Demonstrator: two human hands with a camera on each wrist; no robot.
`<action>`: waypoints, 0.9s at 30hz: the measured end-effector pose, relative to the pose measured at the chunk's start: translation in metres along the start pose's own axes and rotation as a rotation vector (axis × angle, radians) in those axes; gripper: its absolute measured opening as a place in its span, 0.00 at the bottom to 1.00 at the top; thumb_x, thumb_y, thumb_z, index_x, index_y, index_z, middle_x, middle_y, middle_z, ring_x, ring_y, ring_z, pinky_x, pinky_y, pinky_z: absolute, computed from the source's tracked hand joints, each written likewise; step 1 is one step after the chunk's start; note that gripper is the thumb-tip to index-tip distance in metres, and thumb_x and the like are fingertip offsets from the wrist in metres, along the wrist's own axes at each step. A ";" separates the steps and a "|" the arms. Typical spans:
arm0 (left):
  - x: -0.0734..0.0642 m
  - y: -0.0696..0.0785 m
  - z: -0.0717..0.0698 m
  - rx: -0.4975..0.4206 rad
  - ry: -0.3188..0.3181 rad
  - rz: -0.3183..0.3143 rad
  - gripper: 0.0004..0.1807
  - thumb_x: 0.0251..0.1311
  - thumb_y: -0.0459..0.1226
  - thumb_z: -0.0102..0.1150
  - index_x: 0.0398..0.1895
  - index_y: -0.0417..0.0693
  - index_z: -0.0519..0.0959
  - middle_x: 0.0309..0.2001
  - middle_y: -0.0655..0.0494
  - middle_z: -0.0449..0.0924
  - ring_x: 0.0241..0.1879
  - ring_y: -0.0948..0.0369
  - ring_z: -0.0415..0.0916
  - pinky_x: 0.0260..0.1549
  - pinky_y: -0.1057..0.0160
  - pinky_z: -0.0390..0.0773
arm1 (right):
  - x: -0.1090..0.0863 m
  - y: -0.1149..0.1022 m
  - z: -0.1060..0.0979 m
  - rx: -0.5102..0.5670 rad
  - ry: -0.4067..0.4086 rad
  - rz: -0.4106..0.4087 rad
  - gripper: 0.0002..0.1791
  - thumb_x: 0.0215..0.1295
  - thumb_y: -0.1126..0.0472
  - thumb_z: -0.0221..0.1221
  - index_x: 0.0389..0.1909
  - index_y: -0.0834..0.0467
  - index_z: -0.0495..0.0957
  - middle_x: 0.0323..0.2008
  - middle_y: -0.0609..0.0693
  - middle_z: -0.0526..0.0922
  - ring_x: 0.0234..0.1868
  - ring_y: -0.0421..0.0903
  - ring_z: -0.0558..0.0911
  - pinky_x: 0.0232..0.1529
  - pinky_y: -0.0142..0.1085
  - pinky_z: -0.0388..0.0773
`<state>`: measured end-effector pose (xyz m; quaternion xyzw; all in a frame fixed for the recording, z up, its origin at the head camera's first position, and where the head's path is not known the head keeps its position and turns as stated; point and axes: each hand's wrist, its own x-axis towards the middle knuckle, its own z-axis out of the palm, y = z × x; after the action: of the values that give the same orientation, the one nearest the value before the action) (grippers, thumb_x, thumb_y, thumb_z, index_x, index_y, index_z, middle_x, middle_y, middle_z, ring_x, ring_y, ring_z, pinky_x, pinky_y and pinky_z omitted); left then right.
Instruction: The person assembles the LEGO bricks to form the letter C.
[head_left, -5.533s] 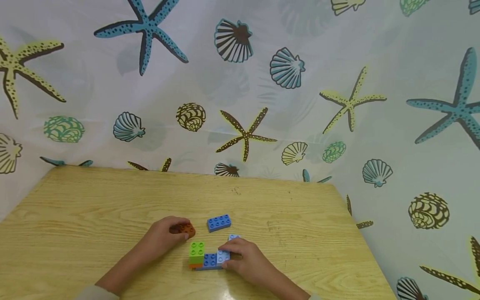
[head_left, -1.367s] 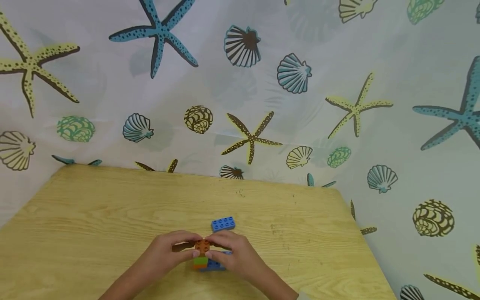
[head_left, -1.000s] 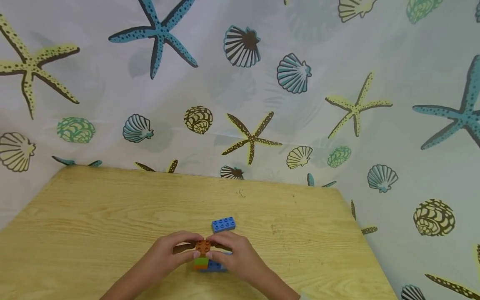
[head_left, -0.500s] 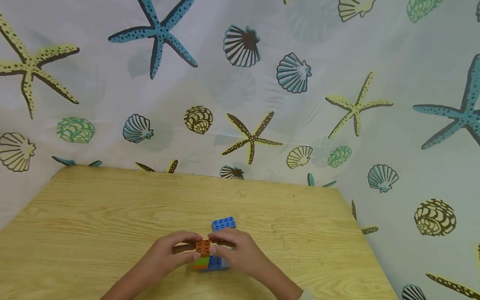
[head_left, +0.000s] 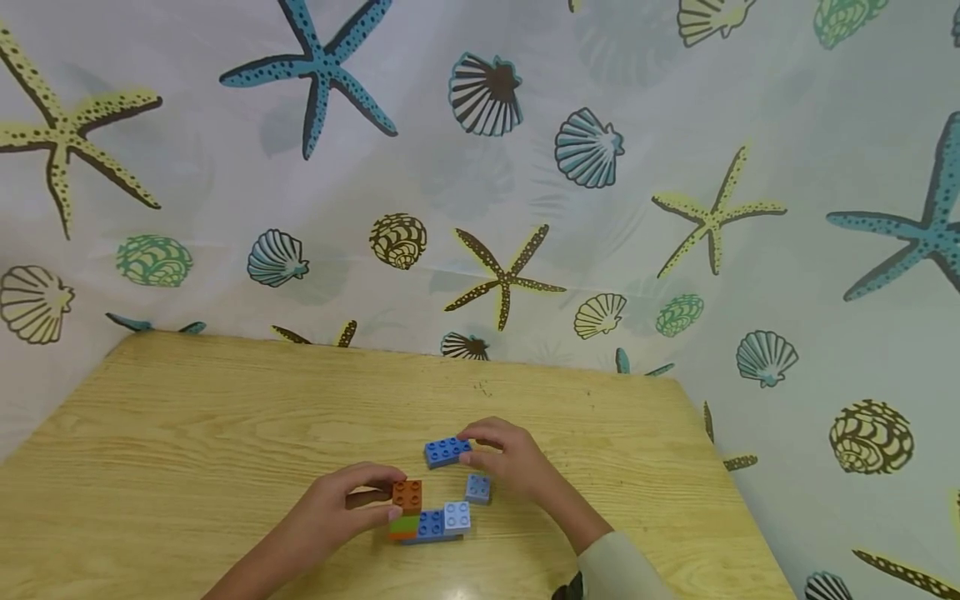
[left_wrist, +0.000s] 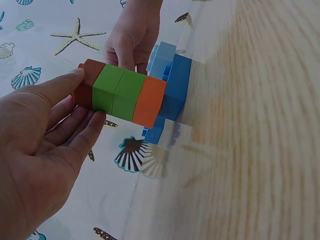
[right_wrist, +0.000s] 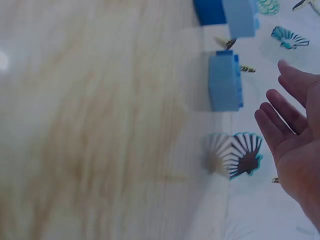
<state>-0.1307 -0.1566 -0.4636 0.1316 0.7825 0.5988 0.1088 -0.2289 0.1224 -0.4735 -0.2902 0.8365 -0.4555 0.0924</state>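
Observation:
My left hand (head_left: pixel 341 504) pinches the brown brick (head_left: pixel 407 493) between thumb and fingers. That brick tops an upright stack, with green bricks (left_wrist: pixel 119 92) under it and an orange brick (left_wrist: pixel 150 102) at the bottom. The stack stands on one end of a long blue brick (head_left: pixel 431 523), and a light blue brick (head_left: pixel 457 517) sits on the other end. My right hand (head_left: pixel 513 458) has its thumb and fingertips at the right end of a loose blue brick (head_left: pixel 444 452); contact cannot be told. In the right wrist view its fingers look relaxed and apart.
A small loose light blue brick (head_left: pixel 477 488) lies between the built piece and the right hand. Everything stands on a wooden table (head_left: pixel 225 400). A curtain (head_left: pixel 420 167) printed with shells and starfish hangs behind and along the right side.
Earlier the left hand brought the brown brick onto the green ones, and both hands gripped it there. The right hand has since let go and moved right and away to the loose blue brick.

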 end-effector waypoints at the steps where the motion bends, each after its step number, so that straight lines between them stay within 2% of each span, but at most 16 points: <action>1: 0.000 0.000 0.000 -0.004 -0.001 -0.002 0.27 0.62 0.43 0.69 0.60 0.37 0.77 0.58 0.43 0.79 0.59 0.47 0.79 0.54 0.64 0.82 | 0.002 0.003 -0.001 -0.024 -0.005 0.008 0.20 0.71 0.52 0.63 0.59 0.56 0.82 0.59 0.48 0.80 0.64 0.50 0.77 0.66 0.47 0.75; 6: -0.001 0.000 -0.001 -0.024 -0.007 0.005 0.27 0.62 0.43 0.69 0.60 0.37 0.77 0.59 0.41 0.78 0.59 0.46 0.78 0.53 0.64 0.82 | 0.014 0.022 -0.004 -0.112 -0.033 0.031 0.18 0.71 0.51 0.62 0.58 0.52 0.83 0.61 0.46 0.79 0.65 0.49 0.76 0.66 0.46 0.75; 16: 0.000 -0.002 -0.001 -0.028 -0.016 0.015 0.28 0.62 0.44 0.68 0.60 0.37 0.77 0.59 0.42 0.78 0.59 0.46 0.78 0.54 0.64 0.82 | 0.026 0.035 -0.005 -0.051 -0.094 0.117 0.15 0.69 0.53 0.65 0.55 0.45 0.85 0.63 0.44 0.79 0.69 0.48 0.73 0.71 0.48 0.68; 22: 0.000 -0.002 -0.001 -0.025 -0.017 0.014 0.29 0.62 0.45 0.69 0.61 0.37 0.77 0.59 0.42 0.77 0.59 0.46 0.78 0.54 0.63 0.82 | 0.030 0.037 -0.002 -0.034 -0.114 0.114 0.14 0.68 0.54 0.66 0.53 0.45 0.86 0.62 0.44 0.80 0.68 0.47 0.74 0.70 0.47 0.70; 27: 0.000 -0.003 -0.001 -0.028 -0.017 0.022 0.29 0.62 0.45 0.69 0.61 0.36 0.77 0.59 0.41 0.77 0.59 0.45 0.78 0.54 0.64 0.82 | 0.030 0.037 0.000 -0.040 -0.133 0.079 0.13 0.68 0.57 0.66 0.52 0.49 0.87 0.61 0.46 0.81 0.67 0.48 0.75 0.69 0.48 0.71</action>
<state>-0.1312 -0.1584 -0.4661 0.1438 0.7716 0.6097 0.1105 -0.2681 0.1201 -0.5002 -0.2883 0.8484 -0.4143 0.1596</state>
